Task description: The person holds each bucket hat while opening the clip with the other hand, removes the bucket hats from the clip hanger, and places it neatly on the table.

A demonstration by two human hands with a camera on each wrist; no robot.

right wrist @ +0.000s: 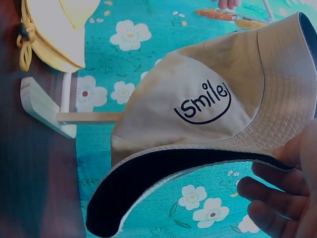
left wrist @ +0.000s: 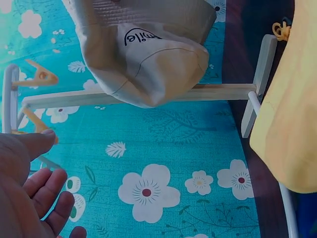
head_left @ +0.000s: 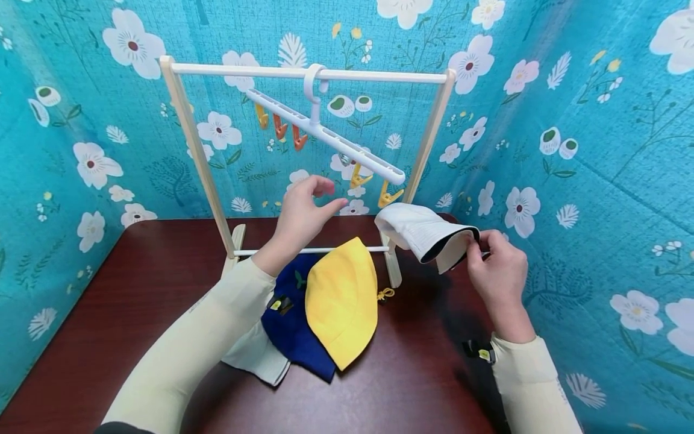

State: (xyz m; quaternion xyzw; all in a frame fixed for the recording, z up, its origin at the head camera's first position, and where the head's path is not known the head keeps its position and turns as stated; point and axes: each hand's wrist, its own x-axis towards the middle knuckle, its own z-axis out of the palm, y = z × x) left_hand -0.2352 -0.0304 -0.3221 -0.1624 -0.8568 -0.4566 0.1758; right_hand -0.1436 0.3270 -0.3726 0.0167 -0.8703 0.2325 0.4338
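Note:
My right hand (head_left: 500, 271) pinches the brim of a cream bucket hat (head_left: 414, 228) and holds it up right of the wooden rack. In the right wrist view the hat (right wrist: 198, 99) shows the word "smile" and a black lining under the brim. My left hand (head_left: 303, 218) is raised before the rack, thumb and fingers apart, holding nothing. Above it a white clip hanger (head_left: 347, 147) hangs by its hook from the rack's top bar (head_left: 390, 76). Yellow clips (head_left: 359, 176) and orange clips (head_left: 280, 126) dangle from it, with a grey one partly hidden.
On the brown table (head_left: 417, 374) lie a yellow bucket hat (head_left: 344, 301), a navy hat (head_left: 298, 337) and a pale hat (head_left: 257, 355), overlapping one another. The rack's wooden feet (head_left: 394, 268) stand behind them. A blue floral cloth (head_left: 596, 199) hangs around the table.

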